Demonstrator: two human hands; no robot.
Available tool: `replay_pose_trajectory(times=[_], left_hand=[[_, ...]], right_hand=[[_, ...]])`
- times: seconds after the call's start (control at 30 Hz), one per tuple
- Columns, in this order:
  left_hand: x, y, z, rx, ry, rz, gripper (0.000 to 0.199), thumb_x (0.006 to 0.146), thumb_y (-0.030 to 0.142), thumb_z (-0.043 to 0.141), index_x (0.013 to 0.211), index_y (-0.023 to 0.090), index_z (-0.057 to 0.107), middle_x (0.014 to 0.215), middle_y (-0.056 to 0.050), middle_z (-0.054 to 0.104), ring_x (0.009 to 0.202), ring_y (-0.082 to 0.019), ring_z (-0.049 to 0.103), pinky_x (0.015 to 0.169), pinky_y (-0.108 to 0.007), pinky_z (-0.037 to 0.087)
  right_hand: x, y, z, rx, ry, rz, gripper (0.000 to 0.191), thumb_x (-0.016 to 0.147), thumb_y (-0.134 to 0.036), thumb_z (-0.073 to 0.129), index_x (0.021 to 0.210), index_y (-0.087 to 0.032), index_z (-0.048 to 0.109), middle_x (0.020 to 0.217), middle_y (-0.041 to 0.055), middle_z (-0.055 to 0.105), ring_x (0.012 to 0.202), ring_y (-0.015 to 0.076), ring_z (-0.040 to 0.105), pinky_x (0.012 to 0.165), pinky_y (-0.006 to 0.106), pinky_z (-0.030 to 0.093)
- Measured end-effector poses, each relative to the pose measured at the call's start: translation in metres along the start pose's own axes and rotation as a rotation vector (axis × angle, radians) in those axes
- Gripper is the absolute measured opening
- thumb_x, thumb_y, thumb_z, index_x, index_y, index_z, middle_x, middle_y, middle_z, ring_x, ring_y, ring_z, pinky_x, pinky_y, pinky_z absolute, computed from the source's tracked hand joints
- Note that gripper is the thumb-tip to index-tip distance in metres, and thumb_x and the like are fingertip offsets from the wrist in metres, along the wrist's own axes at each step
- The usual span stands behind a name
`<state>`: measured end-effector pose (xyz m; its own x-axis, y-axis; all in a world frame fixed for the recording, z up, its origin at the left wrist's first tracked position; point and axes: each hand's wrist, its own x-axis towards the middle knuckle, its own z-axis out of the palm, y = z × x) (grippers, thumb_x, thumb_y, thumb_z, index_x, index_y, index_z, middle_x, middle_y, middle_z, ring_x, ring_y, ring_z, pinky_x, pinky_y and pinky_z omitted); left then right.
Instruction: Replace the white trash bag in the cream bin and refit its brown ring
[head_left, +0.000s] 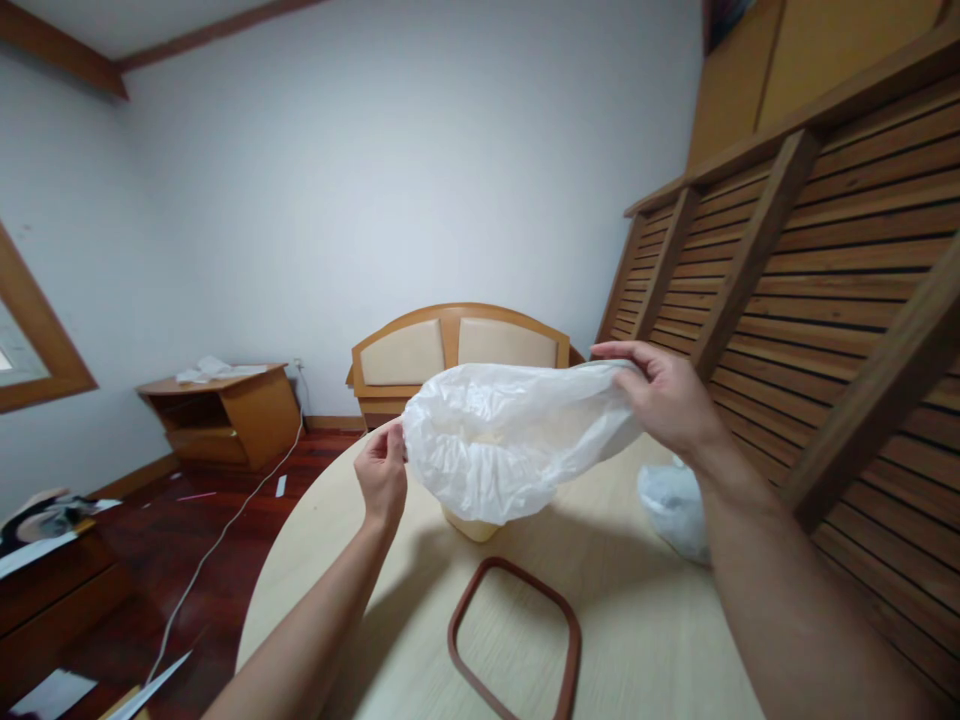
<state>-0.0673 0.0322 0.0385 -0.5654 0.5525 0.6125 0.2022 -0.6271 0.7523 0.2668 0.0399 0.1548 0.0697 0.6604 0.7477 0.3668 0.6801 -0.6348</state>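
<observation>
A thin white plastic bag (487,480) is spread over a pale yellow container (474,527), whose lower part shows beneath it on the round table. My left hand (382,475) pinches the bag's left edge. At the right, my right hand (664,395) grips the bag's rim between thumb and fingers and holds it stretched out and raised. The container's rim is hidden under the bag. A brown rounded-square frame (576,640) lies flat on the table, nearer to me than the container.
Beside my right forearm sits a bundled whitish plastic bag (671,505) on the table (315,540). Behind stand a headboard (450,315) and a small wooden desk (259,425). Slatted wooden panels (750,310) lean at the right. A white cable (217,545) crosses the floor.
</observation>
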Motion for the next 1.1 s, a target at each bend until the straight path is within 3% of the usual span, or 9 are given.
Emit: replay_pose_trajectory(times=[0.1,0.23,0.37,0.47,0.53,0.73,0.93,1.03,1.1], left_hand=[[0.002,-0.001,0.001,-0.126,-0.008,-0.177,0.054,0.077,0.067,0.068,0.076,0.013,0.069,0.063,0.000,0.064,0.050,-0.010,0.052,0.047,-0.021,0.041],[0.003,0.003,0.004,-0.246,-0.105,-0.305,0.058,0.066,0.071,0.074,0.062,0.017,0.055,0.057,0.003,0.054,0.047,-0.009,0.047,0.044,-0.020,0.038],[0.000,0.011,0.008,-0.195,-0.255,-0.204,0.048,0.064,0.048,0.085,0.067,0.019,0.047,0.063,0.006,0.049,0.052,-0.007,0.045,0.049,-0.017,0.038],[-0.002,0.017,0.009,-0.170,-0.265,-0.066,0.042,0.061,0.033,0.087,0.080,0.019,0.052,0.073,0.006,0.052,0.059,-0.007,0.050,0.055,-0.017,0.042],[-0.003,0.018,0.008,-0.106,-0.208,0.035,0.041,0.062,0.025,0.084,0.093,0.018,0.058,0.075,0.005,0.054,0.062,-0.008,0.051,0.058,-0.017,0.042],[-0.006,0.018,0.000,0.162,-0.043,0.228,0.030,0.074,0.020,0.071,0.104,0.017,0.064,0.065,0.007,0.047,0.054,-0.008,0.042,0.051,-0.018,0.034],[-0.021,0.029,0.000,0.057,-0.298,0.435,0.024,0.078,0.017,0.063,0.101,0.018,0.059,0.073,0.002,0.058,0.058,-0.010,0.052,0.053,-0.019,0.042],[-0.037,0.043,0.002,0.031,-0.427,0.677,0.027,0.081,0.022,0.061,0.107,0.019,0.060,0.088,-0.006,0.066,0.069,-0.015,0.063,0.059,-0.024,0.049],[-0.051,0.055,0.007,-0.003,-0.581,0.892,0.032,0.082,0.029,0.058,0.112,0.018,0.060,0.074,-0.003,0.065,0.058,-0.015,0.060,0.052,-0.025,0.046]], right_hand=[[-0.003,-0.003,-0.007,-0.070,-0.301,0.122,0.026,0.081,-0.043,0.066,0.092,-0.022,0.078,0.083,0.0048,0.075,0.067,0.0205,0.063,0.057,0.029,0.047],[-0.007,-0.002,-0.016,-0.073,-0.602,0.249,0.053,0.083,-0.069,0.059,0.070,-0.020,0.074,0.064,0.0034,0.066,0.053,0.0153,0.054,0.047,0.026,0.038],[-0.008,0.001,-0.023,-0.131,-0.741,0.268,0.045,0.074,-0.064,0.073,0.073,-0.019,0.075,0.062,0.0012,0.064,0.051,0.0129,0.050,0.045,0.024,0.033],[-0.006,0.005,-0.028,-0.167,-0.826,0.212,0.036,0.071,-0.054,0.078,0.078,-0.019,0.076,0.069,0.0018,0.066,0.059,0.0144,0.054,0.050,0.024,0.037],[-0.003,0.008,-0.029,-0.242,-0.760,0.173,0.033,0.068,-0.049,0.078,0.078,-0.018,0.075,0.067,0.0015,0.064,0.060,0.0150,0.054,0.051,0.024,0.036],[0.004,0.018,-0.018,-0.343,-0.109,0.129,0.034,0.081,-0.044,0.063,0.102,-0.018,0.071,0.062,-0.0005,0.057,0.054,0.0160,0.049,0.050,0.027,0.035],[0.009,0.013,-0.009,-0.119,0.033,-0.003,0.029,0.089,-0.034,0.051,0.104,-0.021,0.071,0.086,0.0048,0.069,0.068,0.0191,0.058,0.060,0.029,0.041],[0.011,0.010,-0.012,-0.033,0.149,0.018,0.031,0.081,-0.024,0.049,0.102,-0.019,0.072,0.080,0.0037,0.068,0.066,0.0183,0.056,0.060,0.029,0.040],[0.010,0.008,-0.017,0.010,0.213,0.057,0.028,0.075,-0.020,0.048,0.088,-0.017,0.073,0.076,0.0043,0.068,0.065,0.0174,0.055,0.061,0.029,0.039]])
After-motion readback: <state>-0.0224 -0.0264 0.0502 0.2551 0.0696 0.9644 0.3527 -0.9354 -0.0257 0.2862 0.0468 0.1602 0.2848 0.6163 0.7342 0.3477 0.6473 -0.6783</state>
